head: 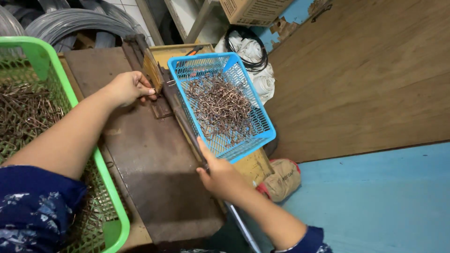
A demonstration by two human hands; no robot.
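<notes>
Bent copper wire hooks (219, 105) fill blue mesh basket (262, 122).

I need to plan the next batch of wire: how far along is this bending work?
Done: a heap of bent copper-coloured wire hooks fills the blue plastic basket. In hand: the left hand holds a piece at the metal bending jig; the right hand grips its lever bar. Left: many wire pieces in the green plastic basket.
</notes>
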